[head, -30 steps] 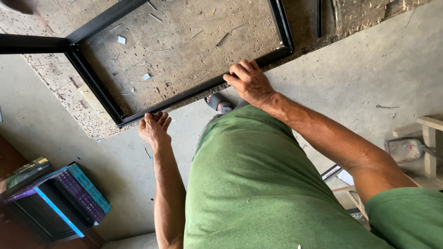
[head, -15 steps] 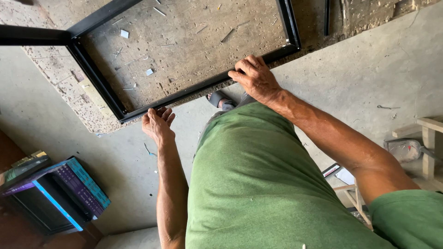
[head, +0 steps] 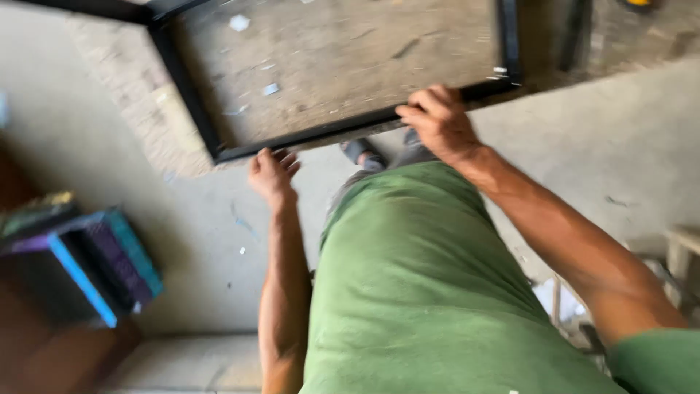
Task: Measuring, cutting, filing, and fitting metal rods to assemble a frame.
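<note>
The person stood over a black metal frame (head: pixel 343 124) that lay flat on a rough, crumbling slab (head: pixel 124 95) set in the concrete floor (head: pixel 583 146). The right hand (head: pixel 441 124) rested on the frame's near bar close to its right corner, fingers (head: pixel 426 98) curled over the bar's top in a loose clasp. The left hand (head: pixel 271 175) sat at the same bar further toward the left corner, fingers pressed together and pointing at the metal; the blur made it hard to tell whether they touched the bar or hung just short of it. A sandalled foot (head: pixel 363 152) showed just beneath the bar, between the two hands. Scraps of pale debris (head: pixel 239 23) lay inside the frame's opening. To the left, well apart from the frame, stood a stack of crates (head: pixel 95 263), blue and purple.

Judging by both hands meeting one bar, the step in hand looked like taking hold of the frame's near edge to shift or lift it. The next move would call for the left hand to close fully on the bar, so both grips share the weight evenly, with the foot kept clear.
</note>
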